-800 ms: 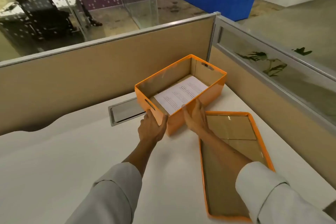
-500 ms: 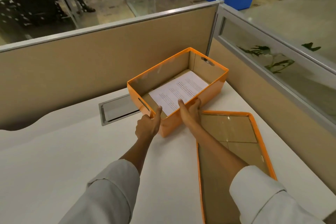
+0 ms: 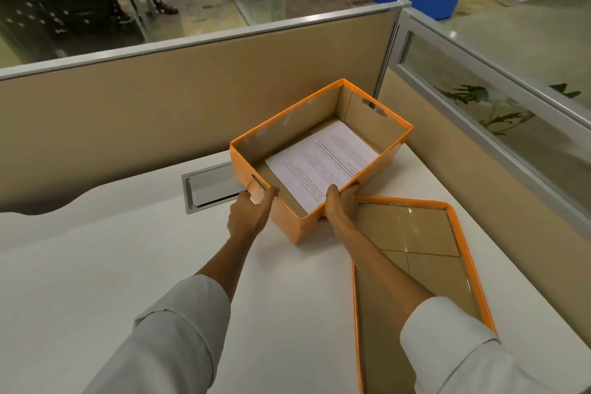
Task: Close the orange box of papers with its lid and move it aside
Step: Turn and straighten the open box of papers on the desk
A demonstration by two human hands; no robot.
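An orange box (image 3: 295, 227) with a brown inside stands open on the white desk (image 3: 112, 265), set at an angle near the far corner. White printed papers (image 3: 319, 163) lie flat in it. My left hand (image 3: 251, 213) grips the box's near left wall by its handle slot. My right hand (image 3: 340, 205) holds the near right rim, thumb over the edge onto the papers. The orange lid (image 3: 412, 233) lies upside down on the desk to the right of the box, partly under my right forearm.
A grey metal cable hatch (image 3: 208, 190) is sunk into the desk left of the box. Tan partition walls (image 3: 160, 112) close off the desk at the back and right, the right one topped with glass (image 3: 499, 112).
Both hands have closed onto the box's near walls; the right thumb now hooks over the rim. The view has tilted down, so the box sits closer and larger.
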